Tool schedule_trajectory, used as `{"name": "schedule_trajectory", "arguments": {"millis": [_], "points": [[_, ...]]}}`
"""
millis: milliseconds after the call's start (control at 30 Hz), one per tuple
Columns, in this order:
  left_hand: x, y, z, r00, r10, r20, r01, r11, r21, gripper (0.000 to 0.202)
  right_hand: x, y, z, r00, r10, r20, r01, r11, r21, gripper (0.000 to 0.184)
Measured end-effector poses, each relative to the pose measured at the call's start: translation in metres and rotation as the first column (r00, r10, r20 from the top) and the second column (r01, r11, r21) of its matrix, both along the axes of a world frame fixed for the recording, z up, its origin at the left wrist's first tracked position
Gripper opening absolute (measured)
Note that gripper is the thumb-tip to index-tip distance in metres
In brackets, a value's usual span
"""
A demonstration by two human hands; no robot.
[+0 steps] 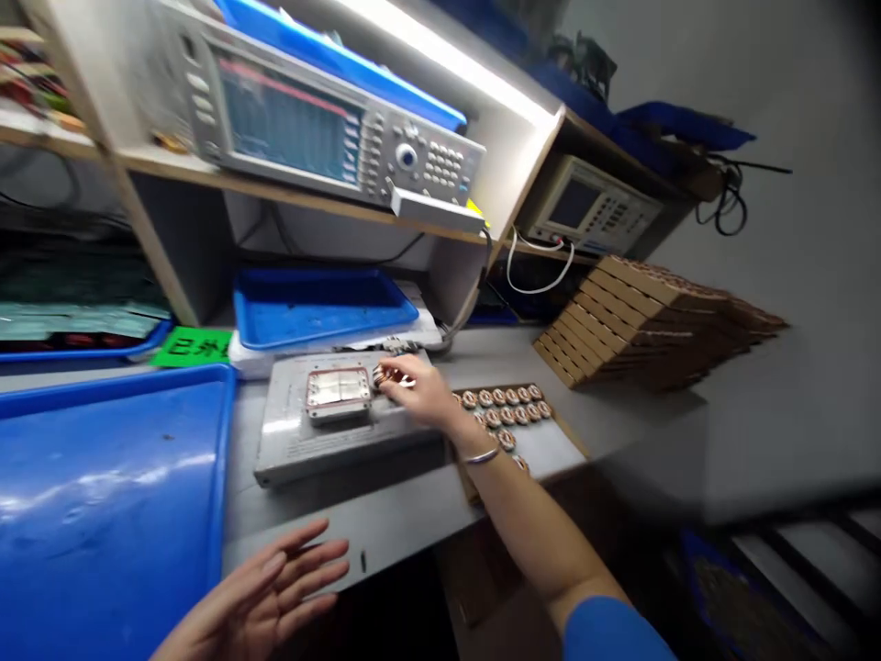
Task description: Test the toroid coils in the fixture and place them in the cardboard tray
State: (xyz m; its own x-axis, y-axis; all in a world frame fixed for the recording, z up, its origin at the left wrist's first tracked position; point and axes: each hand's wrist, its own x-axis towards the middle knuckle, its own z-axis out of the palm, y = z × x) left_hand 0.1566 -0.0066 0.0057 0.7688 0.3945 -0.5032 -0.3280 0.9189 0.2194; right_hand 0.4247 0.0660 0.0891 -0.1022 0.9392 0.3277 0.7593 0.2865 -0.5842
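R hand (421, 393) pinches a small copper coil (385, 376) at the grey metal test plate (330, 452), just beside its square socket (337, 395). Looks like the placing step, and the spot calls for a careful line-up w/ the socket. L hand (262, 588) is open and spread, holding nothing, above the bench edge (364, 551). Wooden tray of coils (543, 450) sits just right of the plate (its lower part's cut off behind the R forearm (509, 505)). R hand hides most of the coil, so the exact grip's hard to make out.
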Motion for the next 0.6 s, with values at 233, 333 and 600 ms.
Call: {"name": "schedule_trajectory", "arguments": {"millis": [233, 333, 600], "points": [[0.026, -0.003, -0.028, 0.989, -0.148, 0.025, 0.149, 0.988, -0.045, 0.043, 0.132, -0.123, 0.018, 0.928, -0.345, 0.139, 0.364, 0.92, -0.147, 0.028], [0.039, -0.004, -0.038, 0.984, -0.174, 0.035, 0.176, 0.983, -0.048, 0.043, 0.174, -0.155, -0.003, 0.886, -0.403, 0.23, 0.444, 0.88, -0.17, 0.029], [0.047, -0.002, -0.049, 0.979, -0.204, -0.022, 0.202, 0.976, -0.076, 0.038, 0.191, -0.166, -0.042, 0.893, -0.345, 0.289, 0.419, 0.871, -0.254, 0.032]]}}
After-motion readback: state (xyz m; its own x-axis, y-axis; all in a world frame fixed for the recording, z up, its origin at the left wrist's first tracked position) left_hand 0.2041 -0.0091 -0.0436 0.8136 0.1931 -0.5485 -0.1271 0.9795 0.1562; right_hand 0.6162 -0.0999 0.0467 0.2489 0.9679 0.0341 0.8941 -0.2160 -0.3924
